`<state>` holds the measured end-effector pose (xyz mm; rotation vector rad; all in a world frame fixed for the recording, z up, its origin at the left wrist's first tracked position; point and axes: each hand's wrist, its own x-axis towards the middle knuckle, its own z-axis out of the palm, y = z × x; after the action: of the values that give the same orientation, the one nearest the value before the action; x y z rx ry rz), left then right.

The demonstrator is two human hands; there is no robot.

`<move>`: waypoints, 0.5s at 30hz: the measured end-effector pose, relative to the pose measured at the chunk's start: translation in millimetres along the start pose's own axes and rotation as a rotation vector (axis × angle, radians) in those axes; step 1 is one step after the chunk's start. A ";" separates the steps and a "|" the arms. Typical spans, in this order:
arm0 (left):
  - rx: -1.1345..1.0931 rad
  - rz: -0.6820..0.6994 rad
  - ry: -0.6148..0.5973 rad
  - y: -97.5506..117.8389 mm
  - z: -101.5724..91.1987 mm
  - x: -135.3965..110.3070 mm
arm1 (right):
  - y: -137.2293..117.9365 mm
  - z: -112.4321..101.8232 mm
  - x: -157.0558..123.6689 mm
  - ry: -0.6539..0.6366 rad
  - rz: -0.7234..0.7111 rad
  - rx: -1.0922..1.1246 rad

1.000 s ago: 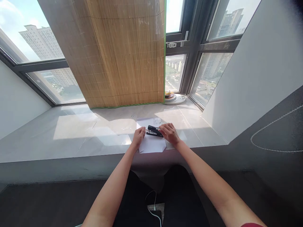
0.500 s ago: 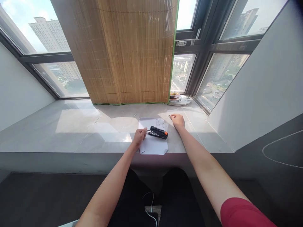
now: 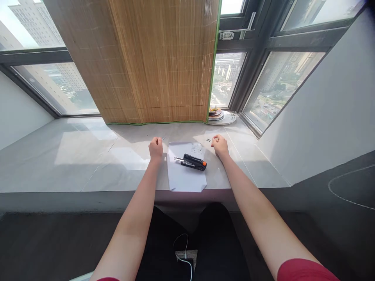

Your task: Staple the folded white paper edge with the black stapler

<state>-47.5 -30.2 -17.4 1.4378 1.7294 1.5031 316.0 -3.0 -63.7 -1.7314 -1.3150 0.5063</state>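
Observation:
A black stapler with an orange end (image 3: 191, 162) lies on a white sheet of paper (image 3: 186, 175) at the front of a grey stone windowsill (image 3: 88, 164). A small clear packet (image 3: 197, 148) rests on the paper's far corner. My left hand (image 3: 156, 148) sits on the sill just left of the paper, fingers curled in a pinch near a tiny dark strip (image 3: 163, 138). My right hand (image 3: 219, 144) rests right of the paper, fingers curled, close to small dark staple strips (image 3: 208, 139). What either hand pinches is too small to make out. Neither hand touches the stapler.
A bamboo blind (image 3: 158, 62) hangs over the middle window. A stack of plates (image 3: 218, 115) stands at the sill's back right corner. A white wall (image 3: 322, 105) slopes along the right. A phone with a white cable (image 3: 184, 259) lies on my lap.
My left hand let go of the stapler and moved up and left onto the sill. My right hand, off the stapler since half a second ago, stayed by the staple strips. The camera tilted down.

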 end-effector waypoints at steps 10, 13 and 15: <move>0.780 0.188 -0.283 -26.6 15.0 29.6 | 2.0 1.1 2.4 -0.002 -0.049 -0.103; 0.763 0.198 -0.285 -25.2 8.8 17.2 | -1.7 -0.5 0.1 -0.011 -0.046 -0.125; 0.744 0.202 -0.274 -25.2 2.1 5.9 | -6.1 -1.4 -3.2 -0.034 -0.058 -0.150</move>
<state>-58.4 -20.8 -39.1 2.1068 2.1102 0.6861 312.5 -6.2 -58.5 -1.8074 -1.4545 0.4148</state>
